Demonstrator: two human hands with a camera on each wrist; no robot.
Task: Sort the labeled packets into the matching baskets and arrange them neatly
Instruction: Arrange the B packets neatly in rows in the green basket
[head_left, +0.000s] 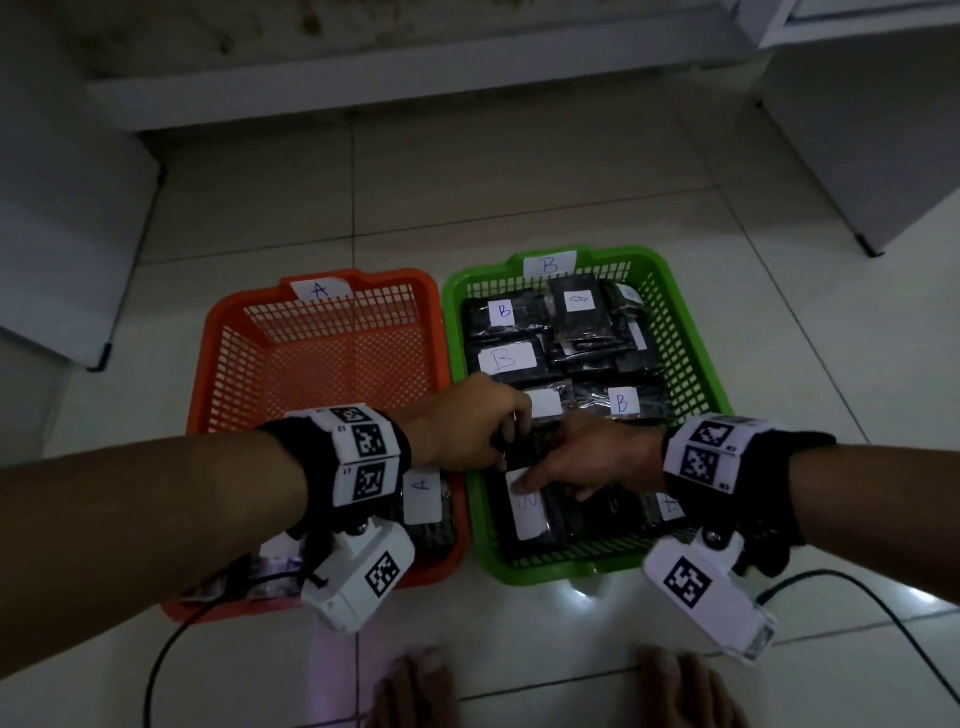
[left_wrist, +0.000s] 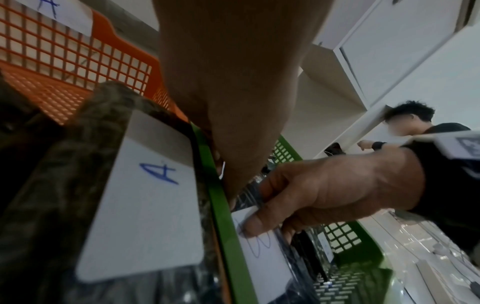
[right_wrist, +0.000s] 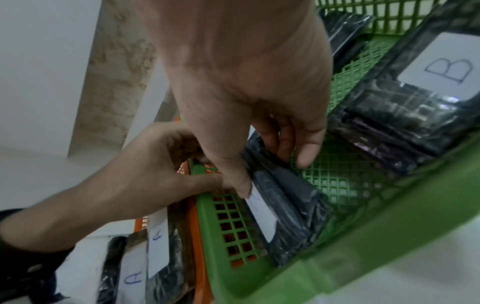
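An orange basket (head_left: 208, 332) tagged A and a green basket (head_left: 452, 312) tagged B stand side by side on the floor. Several black packets with B labels (head_left: 506, 359) lie in the green one. Packets labelled A (head_left: 423, 493) (left_wrist: 145, 205) lie at the orange basket's near end. Both hands meet at the green basket's near-left corner. My right hand (head_left: 550, 480) (right_wrist: 270, 164) pinches a black packet (head_left: 527, 514) (right_wrist: 285, 205), thumb on its white label, fingers behind. My left hand (head_left: 506, 436) (right_wrist: 182, 164) curls round that packet's far end.
White cabinets (head_left: 67, 234) stand left, right and behind the baskets. A black cable (head_left: 857, 597) runs over the tiles at the near right, another at the near left. My bare feet (head_left: 415, 691) are at the bottom edge. Another person (left_wrist: 415, 123) shows in the left wrist view.
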